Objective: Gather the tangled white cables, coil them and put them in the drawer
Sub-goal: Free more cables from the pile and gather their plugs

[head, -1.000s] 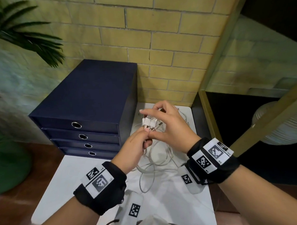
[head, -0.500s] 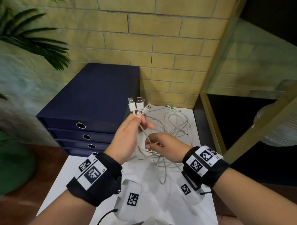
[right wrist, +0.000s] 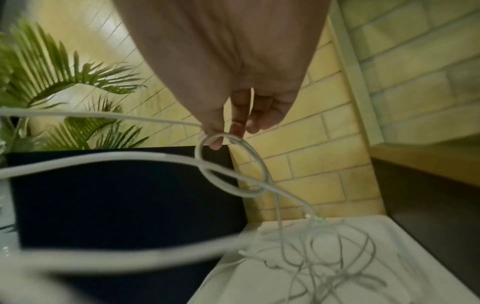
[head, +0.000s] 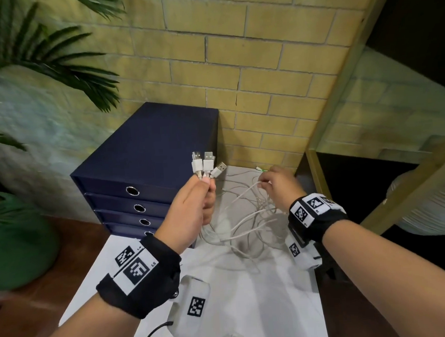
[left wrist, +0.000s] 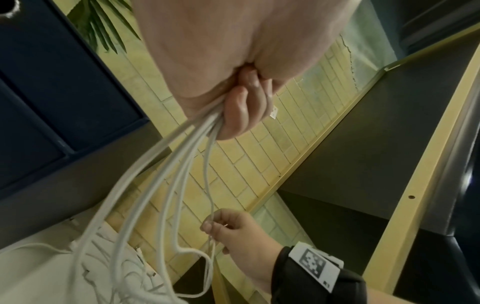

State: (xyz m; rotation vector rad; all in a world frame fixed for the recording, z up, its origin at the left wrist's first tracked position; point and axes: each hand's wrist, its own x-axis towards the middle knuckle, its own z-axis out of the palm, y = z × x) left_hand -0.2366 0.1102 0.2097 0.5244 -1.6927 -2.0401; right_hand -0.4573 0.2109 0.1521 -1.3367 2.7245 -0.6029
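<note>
Yellow brick is backing a white worktop at lower centre, where the white cables are lying tangled. Left hand is gripping three USB plugs upright; right hand is pinching one strand. Gathering is underway; coiling remains, and the navy drawer unit at centre left is sitting closed.

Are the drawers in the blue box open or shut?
Shut. All four fronts of the navy drawer unit sit flush in the head view, none pulled out. The white cables are still outside, on the table.
</note>
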